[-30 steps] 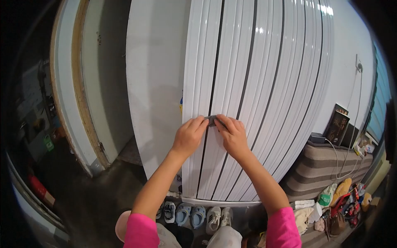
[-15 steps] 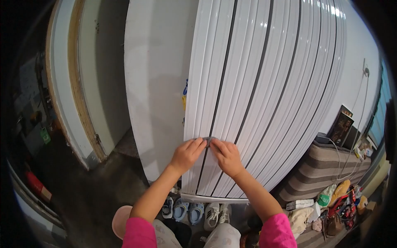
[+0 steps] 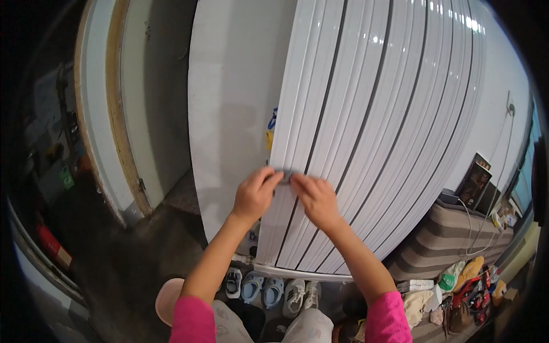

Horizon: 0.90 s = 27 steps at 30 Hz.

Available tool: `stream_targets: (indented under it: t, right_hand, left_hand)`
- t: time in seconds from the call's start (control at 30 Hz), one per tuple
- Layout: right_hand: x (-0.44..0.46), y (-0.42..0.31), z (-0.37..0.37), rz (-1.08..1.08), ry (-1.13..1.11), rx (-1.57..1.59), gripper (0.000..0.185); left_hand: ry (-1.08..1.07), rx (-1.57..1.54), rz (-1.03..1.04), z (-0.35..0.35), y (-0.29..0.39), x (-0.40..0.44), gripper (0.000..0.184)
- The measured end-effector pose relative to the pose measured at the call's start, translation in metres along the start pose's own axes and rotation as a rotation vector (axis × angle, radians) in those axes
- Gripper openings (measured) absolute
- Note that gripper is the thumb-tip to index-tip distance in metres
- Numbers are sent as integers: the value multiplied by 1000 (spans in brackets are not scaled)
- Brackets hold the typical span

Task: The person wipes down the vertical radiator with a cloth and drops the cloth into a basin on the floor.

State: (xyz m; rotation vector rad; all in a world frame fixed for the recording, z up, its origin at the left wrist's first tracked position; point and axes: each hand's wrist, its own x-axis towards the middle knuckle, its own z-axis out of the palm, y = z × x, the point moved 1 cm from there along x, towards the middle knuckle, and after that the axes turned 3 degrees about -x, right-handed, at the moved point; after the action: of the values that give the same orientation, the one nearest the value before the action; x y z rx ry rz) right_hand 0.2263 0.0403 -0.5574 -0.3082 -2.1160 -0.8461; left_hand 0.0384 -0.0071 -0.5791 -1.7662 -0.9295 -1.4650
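A small grey piece of material point(image 3: 285, 176) is pinched between my two hands, in front of a tall white ribbed panel point(image 3: 343, 148) with dark vertical grooves. My left hand point(image 3: 255, 194) is closed on its left end, near the panel's left edge. My right hand point(image 3: 315, 197) holds the right end with thumb and fingers together, over the panel's ribs. The fingertips are slightly blurred, and whether the grey piece touches the panel is hidden.
Several shoes point(image 3: 273, 292) stand on the floor below the panel. On the right are a striped brown couch point(image 3: 429, 240), a dark box point(image 3: 474, 183), cables and a pile of clothes and bags point(image 3: 466, 291). A door frame point(image 3: 123, 126) stands at the left.
Both hands, with the grey piece between them, first moved down along the panel, then came back up somewhat and towards its left edge. The view has also shifted.
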Motion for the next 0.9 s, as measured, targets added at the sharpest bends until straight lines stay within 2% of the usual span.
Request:
stream_targets:
  t: [0.1,0.13,0.23,0.57,0.73,0.9]
  right_hand:
    - [27,4,4,61,108,-31,29]
    - [29,3,8,87,133,-33,28]
    - [9,-9,29,69,173,-9,28]
    - [-48,-43,50,69,29,62,29]
    - [-84,-62,66,70,-42,117,27]
    - [-122,-82,78,61,-227,198,30]
  left_hand:
    - [91,-65,-75,14,-14,15,28]
    - [100,-54,-37,16,-16,12,28]
    - [62,-95,-39,14,-19,-5,27]
    - [-38,-174,-89,21,-19,-82,30]
    - [-164,-157,-130,17,-12,-121,29]
    - [-307,-136,-211,17,-2,-169,20]
